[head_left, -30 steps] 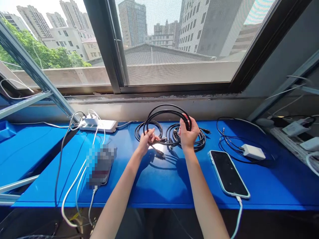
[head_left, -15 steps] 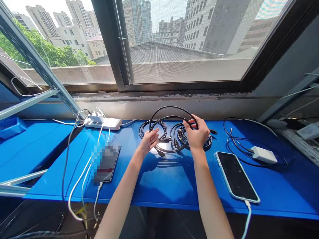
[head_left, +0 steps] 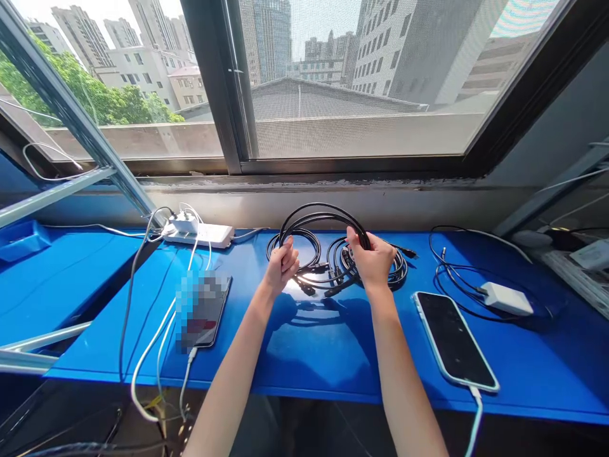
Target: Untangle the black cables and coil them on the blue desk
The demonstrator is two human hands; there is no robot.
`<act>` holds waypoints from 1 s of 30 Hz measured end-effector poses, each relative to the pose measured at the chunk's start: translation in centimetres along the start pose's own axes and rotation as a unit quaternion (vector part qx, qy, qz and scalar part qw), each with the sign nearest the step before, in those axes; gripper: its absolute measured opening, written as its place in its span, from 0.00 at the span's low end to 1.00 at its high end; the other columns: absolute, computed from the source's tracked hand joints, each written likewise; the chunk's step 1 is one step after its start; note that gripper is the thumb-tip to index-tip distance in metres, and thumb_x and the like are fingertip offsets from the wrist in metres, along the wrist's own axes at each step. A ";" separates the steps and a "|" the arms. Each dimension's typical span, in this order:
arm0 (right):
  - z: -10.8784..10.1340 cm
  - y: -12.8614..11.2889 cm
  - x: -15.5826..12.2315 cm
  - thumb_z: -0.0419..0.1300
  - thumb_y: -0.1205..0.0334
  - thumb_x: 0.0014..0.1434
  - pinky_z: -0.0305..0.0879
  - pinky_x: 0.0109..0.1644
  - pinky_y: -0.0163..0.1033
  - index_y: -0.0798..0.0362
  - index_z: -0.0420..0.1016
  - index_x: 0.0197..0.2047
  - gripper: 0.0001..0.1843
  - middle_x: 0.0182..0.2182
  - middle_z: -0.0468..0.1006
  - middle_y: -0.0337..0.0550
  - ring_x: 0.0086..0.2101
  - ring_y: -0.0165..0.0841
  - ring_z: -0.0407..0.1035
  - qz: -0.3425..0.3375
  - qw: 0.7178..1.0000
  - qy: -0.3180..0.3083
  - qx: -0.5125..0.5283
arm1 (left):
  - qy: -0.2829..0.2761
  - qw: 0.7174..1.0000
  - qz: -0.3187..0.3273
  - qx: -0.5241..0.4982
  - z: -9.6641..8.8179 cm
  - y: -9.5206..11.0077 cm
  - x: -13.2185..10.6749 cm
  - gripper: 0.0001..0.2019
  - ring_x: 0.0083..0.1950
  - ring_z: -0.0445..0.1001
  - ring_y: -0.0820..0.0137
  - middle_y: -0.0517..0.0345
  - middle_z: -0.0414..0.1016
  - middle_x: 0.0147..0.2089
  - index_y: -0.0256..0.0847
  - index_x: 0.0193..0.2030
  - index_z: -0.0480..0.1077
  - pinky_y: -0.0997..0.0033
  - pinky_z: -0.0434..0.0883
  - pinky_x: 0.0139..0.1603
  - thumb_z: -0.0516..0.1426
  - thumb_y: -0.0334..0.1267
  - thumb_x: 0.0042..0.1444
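A black cable point(head_left: 320, 214) is gathered in loops between my two hands, raised above the blue tabletop point(head_left: 323, 368). My left hand point(head_left: 282, 263) is closed round the left side of the loops. On their right side, my right hand point(head_left: 374, 259) grips the strands, thumb uppermost. Behind my left hand lies one coiled black cable point(head_left: 311, 241) on the table. More coiled black cable point(head_left: 398, 274) lies beneath and behind my right hand, partly hidden by it. Black connector ends point(head_left: 307, 290) show on the table between my hands.
A phone point(head_left: 457, 339) on a white charging cable lies at right, near a white adapter point(head_left: 507, 298) with black cable. At left are a second, partly blurred phone point(head_left: 216, 317) and a white power strip point(head_left: 216, 235). A metal frame point(head_left: 90, 127) and window stand behind.
The held loops have been drawn closer together into a tighter bundle. My right hand has shifted slightly left and its grip has closed further round the strands.
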State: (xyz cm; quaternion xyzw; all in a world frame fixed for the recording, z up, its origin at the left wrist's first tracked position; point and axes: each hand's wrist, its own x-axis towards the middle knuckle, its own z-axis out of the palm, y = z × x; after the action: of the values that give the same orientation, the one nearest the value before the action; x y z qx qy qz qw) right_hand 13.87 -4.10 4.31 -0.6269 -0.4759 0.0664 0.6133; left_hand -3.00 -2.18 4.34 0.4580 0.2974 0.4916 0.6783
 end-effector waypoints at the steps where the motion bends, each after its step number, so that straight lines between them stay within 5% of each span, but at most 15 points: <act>1: 0.0 0.1 0.1 0.58 0.45 0.49 0.61 0.28 0.37 0.52 0.74 0.24 0.18 0.17 0.70 0.39 0.21 0.31 0.65 -0.013 1.000 0.011 -0.008 | -0.007 1.000 -0.002 0.007 -0.1 0.0 0.0 0.34 0.10 0.42 0.86 0.70 0.41 0.09 0.40 0.11 0.45 0.80 0.39 0.11 0.64 0.60 0.36; 4: 0.1 0.2 0.2 0.62 0.49 0.46 0.65 0.31 0.38 0.52 0.74 0.46 0.25 0.27 0.75 0.39 0.23 0.31 0.68 -0.036 0.999 0.016 0.004 | -0.030 0.999 -0.008 0.031 -0.4 0.2 -0.2 0.32 0.09 0.41 0.86 0.69 0.42 0.08 0.40 0.09 0.49 0.80 0.38 0.11 0.64 0.57 0.38; 6: 0.1 0.1 0.2 0.63 0.50 0.45 0.65 0.31 0.38 0.51 0.71 0.50 0.29 0.27 0.75 0.38 0.22 0.30 0.67 -0.038 0.999 -0.010 0.022 | -0.038 0.998 -0.005 0.043 -0.5 0.3 -0.4 0.30 0.10 0.42 0.85 0.69 0.43 0.08 0.40 0.09 0.51 0.79 0.39 0.11 0.64 0.55 0.38; 10: 0.3 -0.2 0.1 0.63 0.48 0.43 0.60 0.26 0.36 0.50 0.73 0.29 0.15 0.14 0.65 0.31 0.17 0.29 0.62 0.023 0.993 -0.087 0.076 | -0.028 0.998 0.011 0.059 -0.3 0.3 -0.5 0.27 0.10 0.45 0.83 0.67 0.44 0.08 0.41 0.08 0.52 0.78 0.43 0.12 0.61 0.52 0.41; 14: 0.4 -0.1 0.0 0.58 0.45 0.46 0.53 0.19 0.34 0.49 0.55 0.13 0.22 0.09 0.57 0.31 0.12 0.26 0.55 0.060 0.985 -0.112 0.116 | -0.004 0.997 0.027 0.074 0.1 0.0 -0.2 0.26 0.11 0.46 0.81 0.67 0.45 0.08 0.42 0.09 0.53 0.76 0.45 0.13 0.58 0.56 0.43; 21: 0.3 -0.1 0.4 0.56 0.44 0.44 0.42 0.14 0.33 0.48 0.51 0.12 0.23 0.08 0.50 0.30 0.11 0.23 0.44 0.107 0.972 -0.098 0.185 | 0.066 0.974 0.032 0.214 0.0 -0.5 0.3 0.23 0.17 0.65 0.74 0.59 0.61 0.12 0.41 0.12 0.62 0.74 0.61 0.21 0.60 0.54 0.45; 24: 0.1 -0.1 0.6 0.56 0.42 0.44 0.42 0.13 0.33 0.48 0.50 0.14 0.24 0.09 0.49 0.29 0.11 0.22 0.43 0.124 0.965 -0.086 0.213 | 0.120 0.942 0.023 0.313 -0.4 -0.9 0.5 0.23 0.14 0.61 0.74 0.61 0.61 0.12 0.41 0.13 0.63 0.73 0.58 0.19 0.59 0.55 0.47; 30: -0.2 0.0 0.9 0.60 0.41 0.41 0.41 0.12 0.32 0.47 0.49 0.15 0.25 0.08 0.48 0.27 0.11 0.21 0.42 0.147 0.953 -0.078 0.255 | 0.122 0.918 0.036 0.376 -0.9 -1.1 0.4 0.24 0.14 0.56 0.75 0.62 0.56 0.08 0.41 0.07 0.61 0.73 0.50 0.20 0.63 0.51 0.44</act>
State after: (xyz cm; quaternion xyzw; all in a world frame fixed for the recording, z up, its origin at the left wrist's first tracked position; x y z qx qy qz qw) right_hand 14.48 -3.60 4.77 -0.5055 -0.3925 0.3234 0.6970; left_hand -3.15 -1.61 3.00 0.6261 0.5237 0.4202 0.3966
